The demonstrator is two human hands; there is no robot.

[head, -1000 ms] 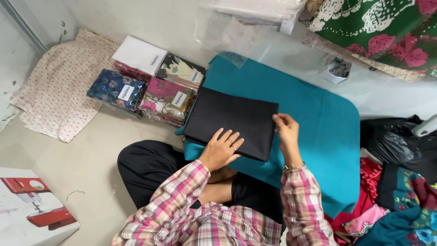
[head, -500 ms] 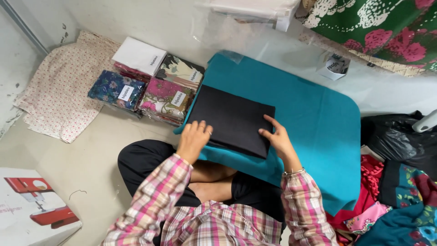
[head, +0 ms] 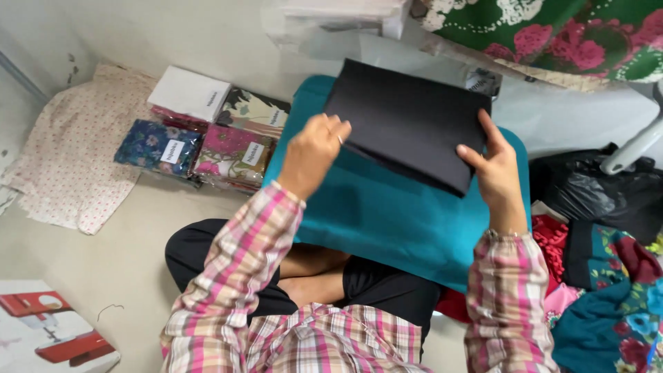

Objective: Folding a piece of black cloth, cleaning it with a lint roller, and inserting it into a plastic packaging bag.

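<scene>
Both hands grasp the folded black cloth (head: 407,121), lifted and tilted above the teal fabric (head: 387,214) spread over the person's lap. Left hand (head: 314,155) pinches the near-left corner, fingers curled over the edge; right hand (head: 494,169) clamps the near-right corner, thumb on top. From the grips the cloth runs away toward 12 o'clock, its long axis lying roughly 10 to 4 (the right corner sits slightly lower). Neither hand is clearly nearer; each holds its own end.

Room around it: at 9 o'clock, well apart from the cloth, lie packaged floral fabrics (head: 207,138) in a cluster on the floor, and farther out a spotted cloth (head: 69,159). At 3 o'clock sits a black plastic bag (head: 594,193), with a heap of coloured fabrics (head: 608,290) toward 4 o'clock. Teal surface beneath is bare.
</scene>
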